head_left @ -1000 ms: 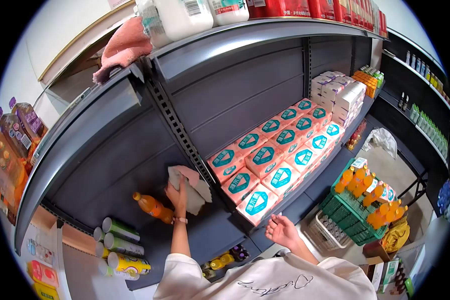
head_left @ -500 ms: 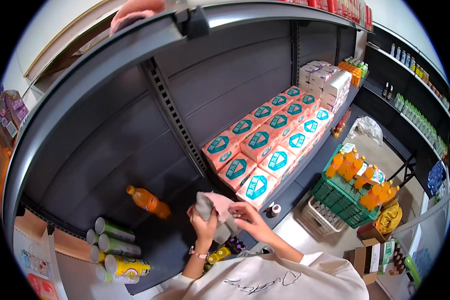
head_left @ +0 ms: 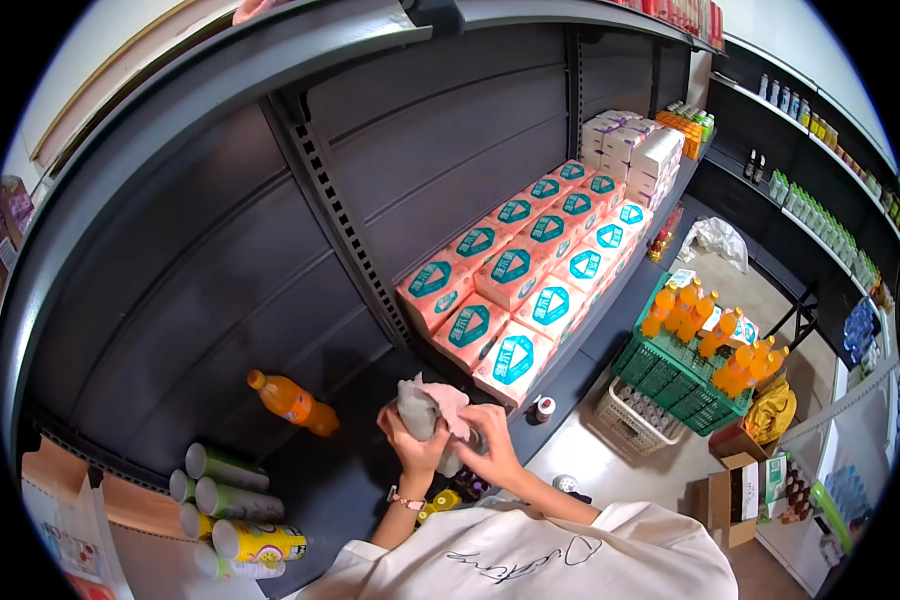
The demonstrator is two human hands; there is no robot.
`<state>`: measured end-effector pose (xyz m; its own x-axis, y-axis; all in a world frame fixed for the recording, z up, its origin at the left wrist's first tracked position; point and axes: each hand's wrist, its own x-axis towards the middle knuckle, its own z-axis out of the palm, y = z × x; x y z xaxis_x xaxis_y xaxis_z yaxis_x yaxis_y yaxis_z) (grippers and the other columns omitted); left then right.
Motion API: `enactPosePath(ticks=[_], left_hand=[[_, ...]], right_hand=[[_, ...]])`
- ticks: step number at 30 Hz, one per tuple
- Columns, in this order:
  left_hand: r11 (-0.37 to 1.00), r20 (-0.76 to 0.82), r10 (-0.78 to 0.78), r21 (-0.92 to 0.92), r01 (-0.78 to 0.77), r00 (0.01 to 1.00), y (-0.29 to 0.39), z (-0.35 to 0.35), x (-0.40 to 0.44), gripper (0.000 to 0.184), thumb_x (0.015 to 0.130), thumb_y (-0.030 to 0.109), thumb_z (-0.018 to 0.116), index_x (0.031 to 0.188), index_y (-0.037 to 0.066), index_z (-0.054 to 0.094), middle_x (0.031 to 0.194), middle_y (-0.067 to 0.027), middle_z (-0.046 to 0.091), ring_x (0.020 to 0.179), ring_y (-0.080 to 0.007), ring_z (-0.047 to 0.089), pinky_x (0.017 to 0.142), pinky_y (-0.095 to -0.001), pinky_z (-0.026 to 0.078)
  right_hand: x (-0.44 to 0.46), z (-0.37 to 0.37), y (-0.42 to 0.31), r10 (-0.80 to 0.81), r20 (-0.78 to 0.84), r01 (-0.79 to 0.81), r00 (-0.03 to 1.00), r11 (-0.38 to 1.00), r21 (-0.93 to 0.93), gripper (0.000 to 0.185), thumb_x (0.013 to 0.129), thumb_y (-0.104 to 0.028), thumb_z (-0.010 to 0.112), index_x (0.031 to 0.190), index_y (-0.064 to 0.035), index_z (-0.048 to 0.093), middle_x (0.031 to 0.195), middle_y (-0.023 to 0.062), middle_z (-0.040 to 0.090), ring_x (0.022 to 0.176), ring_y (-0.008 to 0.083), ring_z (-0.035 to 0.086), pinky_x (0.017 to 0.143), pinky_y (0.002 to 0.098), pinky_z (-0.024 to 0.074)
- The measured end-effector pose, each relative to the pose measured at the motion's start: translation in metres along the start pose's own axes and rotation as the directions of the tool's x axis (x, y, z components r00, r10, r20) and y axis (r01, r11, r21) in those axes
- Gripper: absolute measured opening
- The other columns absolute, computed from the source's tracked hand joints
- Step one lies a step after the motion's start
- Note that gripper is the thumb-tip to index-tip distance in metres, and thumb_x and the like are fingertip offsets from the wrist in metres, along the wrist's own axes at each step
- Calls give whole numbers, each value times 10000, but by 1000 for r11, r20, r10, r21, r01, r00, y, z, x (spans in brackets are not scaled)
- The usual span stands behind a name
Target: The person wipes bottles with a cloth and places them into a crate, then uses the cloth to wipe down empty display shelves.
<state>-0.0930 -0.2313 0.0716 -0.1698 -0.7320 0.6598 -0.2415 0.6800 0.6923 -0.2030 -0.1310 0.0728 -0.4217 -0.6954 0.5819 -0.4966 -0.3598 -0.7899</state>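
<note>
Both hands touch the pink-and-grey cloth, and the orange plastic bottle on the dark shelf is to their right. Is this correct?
The side is wrong: the left hand and right hand touch the cloth, but the head view shows the orange bottle to their left.

Dark shelf (head_left: 340, 485) over there: orange bottle (head_left: 300, 405) standing on it, left of slotted upright (head_left: 347, 232); cluster of cans (head_left: 240, 502), green and yellow, near left end; right of upright, pink packs (head_left: 526, 285) in close rows, beyond them stacked white packs (head_left: 630, 153), then orange packs (head_left: 679, 132)
</note>
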Motion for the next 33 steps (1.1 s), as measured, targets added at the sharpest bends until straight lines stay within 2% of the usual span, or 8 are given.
enactPosePath(ticks=[5, 7, 13, 15, 16, 25, 29, 33], left_hand=[[997, -4, -61, -41, 61, 998, -15, 5, -12, 806, 589, 377, 805, 1199, -27, 467, 1124, -191, 519, 1067, -369, 460, 931, -492, 387], [991, 15, -91, -94, 92, 996, -20, 6, -12, 823, 582, 383, 820, 1202, -18, 456, 1133, -190, 510, 1068, -368, 462, 931, -485, 391], [967, 57, -217, -125, 223, 975, -31, 0, -29, 836, 527, 361, 876, 1165, 10, 464, 1123, -177, 518, 1064, -362, 476, 926, -466, 400], [948, 106, -275, -135, 288, 956, -37, -3, -39, 857, 514, 375, 881, 1166, 10, 462, 1118, -170, 525, 1062, -359, 474, 932, -463, 397], [987, 78, -143, -58, 148, 987, -44, -3, -41, 728, 618, 310, 860, 1129, 10, 436, 997, -124, 575, 937, -241, 586, 829, -361, 473], [864, 329, -480, 20, 502, 813, -54, -44, -78, 314, 775, 115, 714, 1038, -25, 616, 911, -185, 681, 825, -236, 661, 742, -354, 505], [556, 325, -738, -203, 806, 591, -35, -77, -41, 267, 858, 105, 601, 1074, -54, 612, 952, -56, 651, 857, -130, 584, 778, -274, 476], [819, 63, -478, -330, 470, 876, 13, -95, 19, 187, 844, 56, 588, 998, -49, 571, 944, -89, 635, 857, -130, 549, 802, -292, 458]], right_hand=[[31, -12, 26, 389, 65, -340, 919, 699, 630, 306, 891, 10, 406, 1140, -29, 580, 1170, 61, 571, 1087, 161, 534, 962, 286, 412], [41, -11, 36, 393, 186, -407, 901, 612, 678, 364, 995, -219, 384, 1285, -38, 509, 1288, 94, 526, 1182, 178, 493, 1017, 341, 379], [32, 3, 20, 300, 410, -497, 862, 663, 560, 696, 964, -576, 358, 1386, -26, 418, 1324, 90, 489, 1242, 187, 443, 1068, 333, 315], [31, 6, 13, 233, 431, -467, 872, 662, 586, 705, 967, -576, 354, 1397, -20, 401, 1338, 97, 484, 1253, 195, 440, 1080, 339, 306], [29, 8, 16, 245, 431, -477, 868, 649, 593, 708, 967, -577, 353, 1399, -19, 397, 1343, 102, 483, 1254, 200, 443, 1084, 342, 304], [9, -3, 36, 326, 477, -568, 816, 609, 554, 650, 984, -538, 363, 1370, -23, 453, 1335, 119, 523, 1258, 226, 463, 1087, 371, 298], [11, -15, 25, 305, 324, -432, 896, 769, 471, 519, 985, -418, 406, 1350, -53, 469, 1366, 87, 484, 1240, 231, 452, 1086, 373, 284], [34, -30, -11, 164, 212, -219, 963, 936, 275, 532, 891, -297, 606, 1333, -37, 462, 1329, 100, 500, 1223, 230, 462, 1058, 371, 324]])
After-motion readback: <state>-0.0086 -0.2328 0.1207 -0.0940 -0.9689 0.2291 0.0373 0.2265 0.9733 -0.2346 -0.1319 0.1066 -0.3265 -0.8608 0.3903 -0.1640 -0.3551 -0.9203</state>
